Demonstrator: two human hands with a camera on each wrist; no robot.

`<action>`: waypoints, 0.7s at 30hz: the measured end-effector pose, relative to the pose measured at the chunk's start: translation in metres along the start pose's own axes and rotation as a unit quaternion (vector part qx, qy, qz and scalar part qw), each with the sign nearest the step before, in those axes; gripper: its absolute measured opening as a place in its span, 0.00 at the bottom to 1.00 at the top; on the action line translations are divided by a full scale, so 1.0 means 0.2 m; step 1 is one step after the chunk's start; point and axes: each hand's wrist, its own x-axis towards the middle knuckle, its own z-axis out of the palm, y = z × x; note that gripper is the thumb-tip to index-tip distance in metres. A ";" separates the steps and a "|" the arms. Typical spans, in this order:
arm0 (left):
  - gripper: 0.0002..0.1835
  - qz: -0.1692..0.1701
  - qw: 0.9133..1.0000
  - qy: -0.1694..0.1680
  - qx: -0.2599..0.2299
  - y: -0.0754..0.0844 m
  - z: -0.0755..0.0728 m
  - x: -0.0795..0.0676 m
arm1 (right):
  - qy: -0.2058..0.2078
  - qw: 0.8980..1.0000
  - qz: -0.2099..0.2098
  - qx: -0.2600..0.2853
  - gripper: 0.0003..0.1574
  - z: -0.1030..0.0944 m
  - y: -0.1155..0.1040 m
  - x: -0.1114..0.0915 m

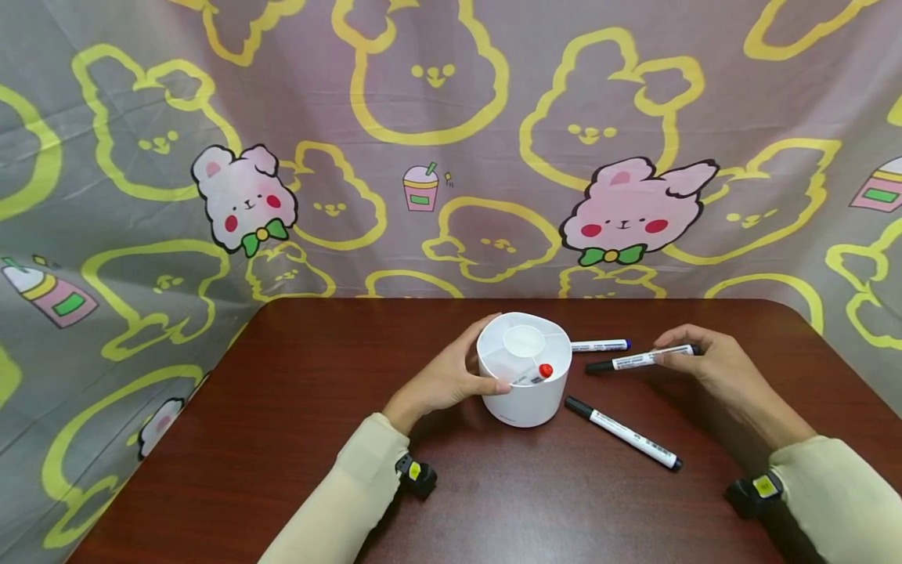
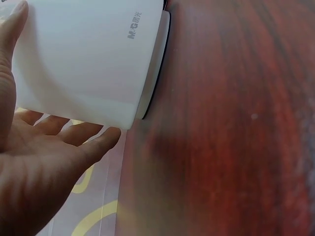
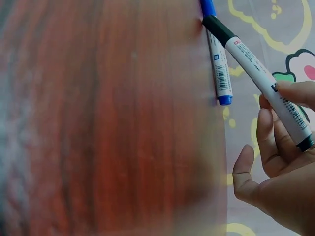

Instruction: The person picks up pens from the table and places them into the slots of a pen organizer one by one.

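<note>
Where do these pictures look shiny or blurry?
Head view: soft glare on the near part of the table; left wrist view: lettering on the white container readable, wood grain smeared; right wrist view: pale sheen along the left edge, held black-capped marker fairly crisp.

Markers (image 1: 623, 433) lie right of the holder (image 1: 524, 405) on the table (image 1: 232, 462).

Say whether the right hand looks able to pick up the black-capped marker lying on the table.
Probably not just yet: nothing stands between the right hand and the lying marker, but that hand pinches another black-capped marker, which likely has to go down first.
</note>
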 end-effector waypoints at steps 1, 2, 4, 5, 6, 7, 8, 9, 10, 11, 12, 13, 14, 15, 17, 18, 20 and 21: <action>0.56 -0.001 1.000 -0.001 -0.001 0.00 0.00 0.00 | 0.002 1.000 -0.001 0.004 0.19 0.00 0.00 0.00; 0.56 -0.002 1.000 -0.001 -0.002 0.00 0.00 0.00 | 0.005 1.000 -0.002 0.007 0.18 -0.01 0.00 0.00; 0.56 -0.001 1.000 -0.001 0.001 0.00 0.00 0.00 | 0.010 1.000 -0.006 0.016 0.17 -0.02 -0.01 -0.01; 0.56 0.000 1.000 -0.001 0.002 0.01 0.00 0.00 | 0.012 1.000 -0.009 0.022 0.16 -0.02 -0.01 -0.01; 0.55 0.001 1.000 -0.001 0.002 0.01 0.00 0.00 | 0.012 1.000 -0.010 0.025 0.15 -0.02 -0.01 -0.01; 0.55 0.001 1.000 -0.001 0.003 0.01 0.00 0.00 | 0.013 0.999 -0.011 0.029 0.14 -0.03 -0.02 -0.01; 0.55 0.002 1.000 0.000 0.003 0.00 0.00 0.00 | 0.013 0.999 -0.011 0.033 0.14 -0.03 -0.02 0.00; 0.55 0.002 1.000 0.000 0.003 0.00 0.00 0.00 | 0.013 0.999 -0.012 0.037 0.13 -0.03 -0.02 -0.01; 0.55 0.001 1.000 0.001 0.002 0.00 0.00 0.00 | 0.013 0.999 -0.011 0.039 0.13 -0.04 -0.03 -0.01; 0.55 0.001 1.000 0.001 0.000 0.00 -0.01 0.00 | 0.013 0.999 -0.010 0.039 0.14 -0.04 -0.03 -0.01; 0.55 0.000 1.000 0.001 -0.001 0.00 -0.01 0.00 | 0.012 0.999 -0.007 0.036 0.14 -0.04 -0.03 -0.01; 0.55 0.000 1.000 0.001 -0.002 0.00 -0.01 0.00 | 0.012 0.999 -0.003 0.034 0.15 -0.04 -0.04 -0.01; 0.55 0.001 1.000 0.000 -0.003 0.00 -0.01 0.00 | 0.012 0.999 -0.002 0.032 0.15 -0.04 -0.04 -0.01; 0.55 0.001 1.000 -0.001 -0.003 0.00 -0.01 0.00 | 0.012 0.999 -0.002 0.030 0.16 -0.04 -0.05 -0.01; 0.54 0.004 1.000 -0.003 -0.004 0.00 -0.01 0.00 | 0.012 1.000 -0.002 0.025 0.17 -0.04 -0.06 -0.01; 0.54 0.005 1.000 -0.004 -0.004 0.00 -0.01 0.00 | 0.012 1.000 -0.003 0.024 0.17 -0.04 -0.06 -0.01; 0.54 0.005 1.000 -0.005 -0.003 0.00 -0.01 0.00 | 0.012 1.000 -0.009 0.024 0.17 -0.04 -0.07 -0.01; 0.55 0.004 1.000 -0.005 -0.004 0.00 -0.02 0.00 | 0.011 1.000 -0.011 0.026 0.16 -0.05 -0.07 -0.01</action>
